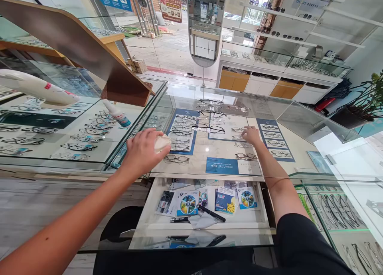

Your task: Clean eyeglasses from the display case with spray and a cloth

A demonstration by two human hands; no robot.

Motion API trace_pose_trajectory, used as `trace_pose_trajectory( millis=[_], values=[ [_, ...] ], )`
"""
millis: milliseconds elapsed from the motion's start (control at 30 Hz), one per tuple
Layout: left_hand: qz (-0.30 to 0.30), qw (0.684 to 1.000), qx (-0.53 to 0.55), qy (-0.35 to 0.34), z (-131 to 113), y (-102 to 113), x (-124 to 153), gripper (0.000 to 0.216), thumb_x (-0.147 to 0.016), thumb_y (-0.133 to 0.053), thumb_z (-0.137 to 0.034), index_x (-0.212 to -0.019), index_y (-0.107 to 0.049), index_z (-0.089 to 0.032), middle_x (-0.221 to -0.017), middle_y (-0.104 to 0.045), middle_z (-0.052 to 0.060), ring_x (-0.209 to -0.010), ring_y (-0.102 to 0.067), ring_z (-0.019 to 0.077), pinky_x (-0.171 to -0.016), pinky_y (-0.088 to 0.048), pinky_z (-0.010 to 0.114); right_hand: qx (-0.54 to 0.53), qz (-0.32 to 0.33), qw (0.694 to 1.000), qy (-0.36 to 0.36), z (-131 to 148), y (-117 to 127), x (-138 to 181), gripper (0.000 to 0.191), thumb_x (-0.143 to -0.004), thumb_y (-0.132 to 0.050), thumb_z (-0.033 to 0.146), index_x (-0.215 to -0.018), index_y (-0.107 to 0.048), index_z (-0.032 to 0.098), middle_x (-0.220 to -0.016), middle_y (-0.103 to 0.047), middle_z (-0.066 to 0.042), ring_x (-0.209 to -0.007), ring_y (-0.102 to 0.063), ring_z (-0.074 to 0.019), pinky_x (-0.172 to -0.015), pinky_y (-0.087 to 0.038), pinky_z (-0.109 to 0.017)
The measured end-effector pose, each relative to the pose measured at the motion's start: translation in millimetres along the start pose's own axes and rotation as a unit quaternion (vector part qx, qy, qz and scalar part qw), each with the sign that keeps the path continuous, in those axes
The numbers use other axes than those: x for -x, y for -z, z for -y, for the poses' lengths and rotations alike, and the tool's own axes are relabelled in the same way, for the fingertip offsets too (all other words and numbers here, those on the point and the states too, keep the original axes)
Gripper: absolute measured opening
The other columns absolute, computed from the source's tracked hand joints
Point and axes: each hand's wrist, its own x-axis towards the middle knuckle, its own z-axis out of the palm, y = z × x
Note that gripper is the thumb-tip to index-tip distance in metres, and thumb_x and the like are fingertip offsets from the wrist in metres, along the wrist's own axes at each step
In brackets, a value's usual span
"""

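Two bare hands over a glass display worktop (pixel 215 149) of spectacle frames (pixel 245 156) in an optician's shop.

Left hand (pixel 143 150) closed around a crumpled white cloth (pixel 161 142) near the worktop's left edge. Right hand (pixel 251 135) spread open, holding nothing, fingertips resting among the spectacle frames at centre right. Seemingly midway through a wipe-down, with no smears showing which parts are finished. Open room between the hands. Raised neighbouring case (pixel 89 147) close on the left, spray bottle (pixel 118 114) on it.

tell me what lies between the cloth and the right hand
Head view: rows of eyeglass frames, some on a blue mat, lie between the cloth and the right hand.
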Motion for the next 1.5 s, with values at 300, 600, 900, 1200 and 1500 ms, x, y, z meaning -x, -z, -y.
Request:
trace_pose_trajectory(
  millis=[300, 600, 900, 1200, 1500],
  values=[
    [-0.007, 1.000, 0.001, -0.001, -0.7, -0.4, -0.8, 0.061, -0.097, -0.054, -0.061, -0.141, -0.067, -0.020, -0.163, -0.062, 0.021, -0.157, -0.054, 0.0464, -0.125, -0.044, 0.067, 0.002, -0.025, 1.000, 0.009, -0.8, -7.7, 1.4, 0.029, -0.106, -0.065, 0.030, -0.112, -0.093, 0.027, -0.163, -0.072, -0.011, -0.145, -0.053, -0.0399, -0.115, -0.046, -0.055],
    [0.012, 1.000, -0.002, 0.002, -2.3, 3.0, -1.4, 0.067, -0.098, -0.047, -0.066, -0.143, -0.065, -0.020, -0.165, -0.060, 0.022, -0.158, -0.053, 0.0468, -0.123, -0.044, 0.070, 0.010, -0.035, 0.999, 0.007, -2.7, -10.6, 4.3, 0.029, -0.108, -0.066, 0.026, -0.110, -0.094, 0.028, -0.159, -0.075, -0.011, -0.143, -0.056, -0.0385, -0.114, -0.046, -0.053],
    [0.004, 1.000, 0.001, -0.002, -0.9, 1.0, -0.8, 0.066, -0.098, -0.048, -0.066, -0.143, -0.065, -0.020, -0.165, -0.060, 0.022, -0.158, -0.052, 0.0463, -0.124, -0.042, 0.069, 0.011, -0.032, 0.999, 0.020, -2.2, -9.2, 4.8, 0.030, -0.108, -0.065, 0.026, -0.112, -0.094, 0.028, -0.158, -0.075, -0.011, -0.143, -0.054, -0.0371, -0.113, -0.045, -0.051],
    [-0.002, 1.000, 0.005, -0.001, -2.7, 2.2, 0.3, 0.060, -0.098, -0.050, -0.064, -0.140, -0.065, -0.024, -0.164, -0.062, 0.021, -0.159, -0.052, 0.0437, -0.126, -0.042, 0.064, 0.012, -0.029, 0.999, 0.031, -2.2, -6.8, 5.5, 0.033, -0.108, -0.063, 0.026, -0.111, -0.095, 0.029, -0.158, -0.075, -0.010, -0.141, -0.052, -0.0381, -0.113, -0.044, -0.053],
    [0.003, 1.000, 0.010, 0.003, -5.7, 5.0, 0.2, 0.061, -0.098, -0.053, -0.062, -0.141, -0.068, -0.022, -0.163, -0.063, 0.022, -0.157, -0.053, 0.0475, -0.125, -0.043, 0.068, 0.013, -0.025, 0.999, 0.038, -2.2, -4.5, 6.3, 0.032, -0.109, -0.063, 0.030, -0.111, -0.095, 0.030, -0.156, -0.075, -0.011, -0.138, -0.052, -0.0380, -0.112, -0.043, -0.052]
  ],
)
